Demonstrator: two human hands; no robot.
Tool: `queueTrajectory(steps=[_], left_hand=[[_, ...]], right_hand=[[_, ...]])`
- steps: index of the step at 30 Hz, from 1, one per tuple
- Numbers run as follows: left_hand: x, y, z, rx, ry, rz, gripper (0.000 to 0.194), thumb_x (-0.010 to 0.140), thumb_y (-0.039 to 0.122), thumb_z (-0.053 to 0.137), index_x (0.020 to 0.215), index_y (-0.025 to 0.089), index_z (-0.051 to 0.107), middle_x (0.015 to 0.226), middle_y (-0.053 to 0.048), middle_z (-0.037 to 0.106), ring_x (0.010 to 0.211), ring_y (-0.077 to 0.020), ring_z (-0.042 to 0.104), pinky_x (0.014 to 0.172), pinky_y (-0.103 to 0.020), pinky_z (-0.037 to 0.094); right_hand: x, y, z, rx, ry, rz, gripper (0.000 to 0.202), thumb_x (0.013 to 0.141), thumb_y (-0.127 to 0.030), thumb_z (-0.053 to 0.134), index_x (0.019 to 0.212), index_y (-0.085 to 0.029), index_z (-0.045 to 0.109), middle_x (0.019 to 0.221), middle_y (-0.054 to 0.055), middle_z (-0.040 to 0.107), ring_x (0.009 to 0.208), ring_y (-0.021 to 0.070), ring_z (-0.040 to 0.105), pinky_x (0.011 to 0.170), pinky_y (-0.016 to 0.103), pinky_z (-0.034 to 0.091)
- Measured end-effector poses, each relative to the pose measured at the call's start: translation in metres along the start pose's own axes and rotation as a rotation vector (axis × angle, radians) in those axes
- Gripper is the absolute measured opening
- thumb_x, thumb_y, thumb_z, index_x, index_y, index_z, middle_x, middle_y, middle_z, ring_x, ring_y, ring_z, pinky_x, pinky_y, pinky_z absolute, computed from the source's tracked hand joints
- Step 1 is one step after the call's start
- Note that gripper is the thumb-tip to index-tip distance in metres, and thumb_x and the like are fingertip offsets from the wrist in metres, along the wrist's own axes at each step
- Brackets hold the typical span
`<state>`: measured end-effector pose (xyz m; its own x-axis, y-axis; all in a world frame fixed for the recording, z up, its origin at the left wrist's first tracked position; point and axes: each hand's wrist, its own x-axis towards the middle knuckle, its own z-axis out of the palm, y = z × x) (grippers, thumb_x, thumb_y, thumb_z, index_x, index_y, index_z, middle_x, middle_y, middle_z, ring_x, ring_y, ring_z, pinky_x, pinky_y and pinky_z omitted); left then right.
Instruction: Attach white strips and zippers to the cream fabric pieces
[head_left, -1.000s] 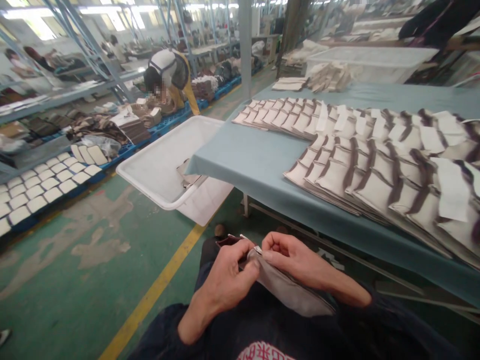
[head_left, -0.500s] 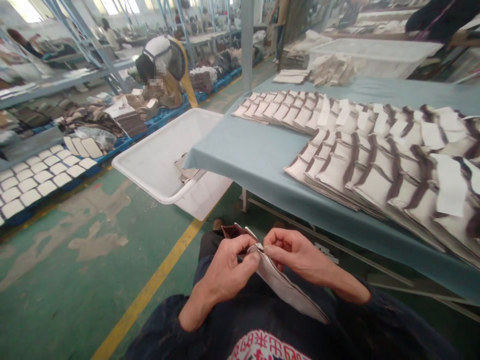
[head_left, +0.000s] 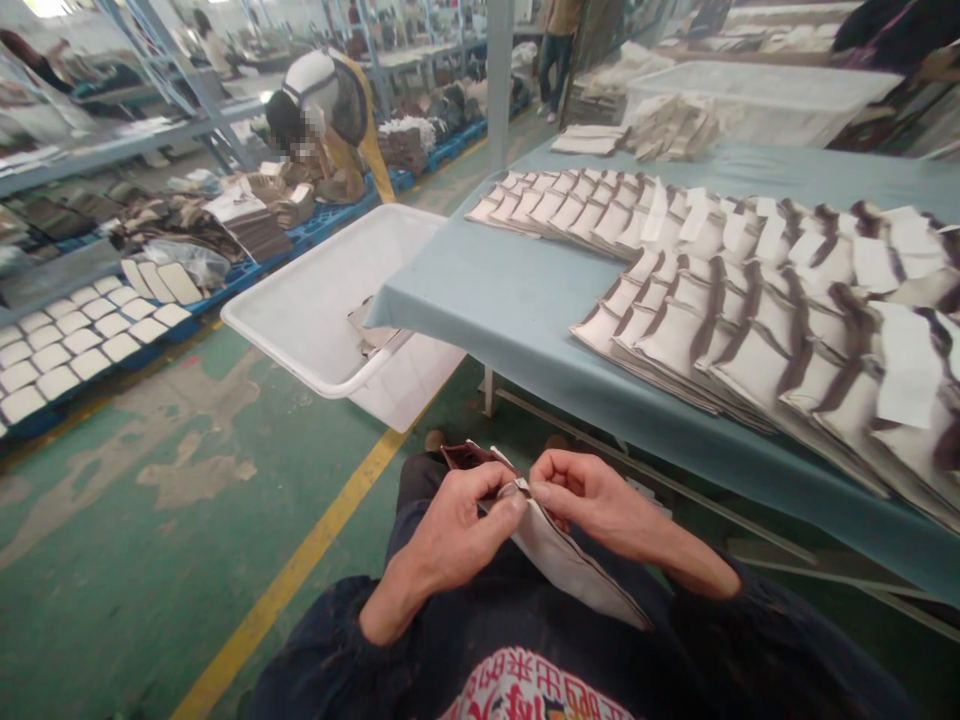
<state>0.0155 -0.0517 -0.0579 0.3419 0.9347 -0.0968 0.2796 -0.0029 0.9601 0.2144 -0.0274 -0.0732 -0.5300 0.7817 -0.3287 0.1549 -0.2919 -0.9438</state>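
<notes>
Over my lap I hold a pale fabric piece (head_left: pixel 581 565) with dark edging; its far end shows a maroon inner side. My left hand (head_left: pixel 461 515) pinches it near a corner, thumb and forefinger closed on the edge. Close beside, my right hand (head_left: pixel 592 500) has its thumb and fingertips pressed together on the same edge. A small white tab shows between the two hands. The fingertips hide part of the edge, so I cannot see exactly what they do there.
A blue-covered table (head_left: pixel 495 290) bears overlapping rows of similar fabric pieces (head_left: pixel 757 330). Left of it stands a white plastic tub (head_left: pixel 300 340) with some pieces inside. Beyond, a co-worker (head_left: pixel 330 110) bends over stacks on blue pallets. Pale pads (head_left: pixel 82 340) lie in rows at far left.
Both hands stay on the fabric edge, with my right fingertips shifted slightly at the white tab. My view has tilted a little; a standing person's legs now show at the back.
</notes>
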Motion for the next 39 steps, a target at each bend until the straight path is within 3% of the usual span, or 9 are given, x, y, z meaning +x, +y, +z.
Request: queueTrajectory(steps=[5,8,11,19,24,32,39], left_hand=[[0.001,-0.002,0.002,0.026,0.030,-0.009,0.026,0.089,0.032,0.053,0.068,0.018,0.050,0.066,0.003,0.048,0.065,-0.0127,0.042,0.061,-0.026,0.033],[0.002,0.000,0.003,0.055,0.016,0.008,0.024,0.088,0.028,0.052,0.067,0.018,0.050,0.066,0.003,0.047,0.065,-0.0123,0.042,0.061,-0.026,0.032],[0.003,0.003,0.005,0.071,0.020,0.014,0.020,0.086,0.025,0.050,0.067,0.017,0.052,0.066,0.003,0.048,0.065,-0.0124,0.043,0.062,-0.027,0.033],[0.005,0.000,0.007,0.080,0.013,-0.042,0.020,0.081,0.026,0.050,0.064,0.016,0.053,0.063,0.002,0.048,0.064,-0.0130,0.045,0.061,-0.028,0.032],[0.006,0.000,0.007,0.056,-0.016,-0.072,0.021,0.079,0.028,0.049,0.063,0.016,0.053,0.061,0.002,0.047,0.063,-0.0128,0.044,0.059,-0.027,0.032],[0.006,-0.011,0.009,0.003,-0.007,-0.089,0.021,0.077,0.027,0.048,0.069,0.014,0.062,0.065,0.000,0.056,0.067,-0.0153,0.051,0.063,-0.027,0.037],[0.006,-0.005,0.003,0.102,-0.025,-0.053,0.022,0.079,0.026,0.052,0.067,0.014,0.065,0.064,0.000,0.056,0.065,-0.0145,0.050,0.062,-0.027,0.037]], right_hand=[[-0.004,-0.006,-0.002,-0.379,0.138,-0.239,0.021,0.096,-0.036,0.063,0.087,-0.018,0.066,0.071,-0.002,0.061,0.060,0.0110,0.051,0.055,0.024,0.040],[-0.005,-0.011,-0.005,-0.607,0.152,-0.435,0.012,0.097,-0.026,0.061,0.092,-0.018,0.069,0.077,0.000,0.067,0.064,0.0120,0.056,0.060,0.025,0.043],[-0.007,-0.018,-0.008,-0.797,0.156,-0.518,0.010,0.094,-0.016,0.061,0.087,-0.018,0.068,0.076,0.000,0.068,0.063,0.0120,0.058,0.059,0.025,0.041],[-0.012,-0.023,-0.003,-0.879,0.124,-0.367,0.012,0.090,-0.010,0.060,0.085,-0.019,0.066,0.072,-0.002,0.067,0.060,0.0119,0.057,0.058,0.024,0.039],[-0.012,-0.015,0.001,-0.715,0.151,-0.321,0.012,0.090,-0.015,0.058,0.081,-0.020,0.063,0.070,-0.002,0.065,0.061,0.0117,0.057,0.059,0.024,0.039],[-0.003,-0.005,0.011,-0.325,0.207,-0.005,0.013,0.085,-0.028,0.060,0.076,-0.019,0.061,0.067,-0.001,0.061,0.060,0.0118,0.052,0.053,0.023,0.038],[-0.008,-0.008,0.012,-0.441,0.204,-0.109,0.010,0.084,-0.024,0.057,0.076,-0.020,0.062,0.066,-0.002,0.061,0.059,0.0120,0.051,0.054,0.024,0.038]])
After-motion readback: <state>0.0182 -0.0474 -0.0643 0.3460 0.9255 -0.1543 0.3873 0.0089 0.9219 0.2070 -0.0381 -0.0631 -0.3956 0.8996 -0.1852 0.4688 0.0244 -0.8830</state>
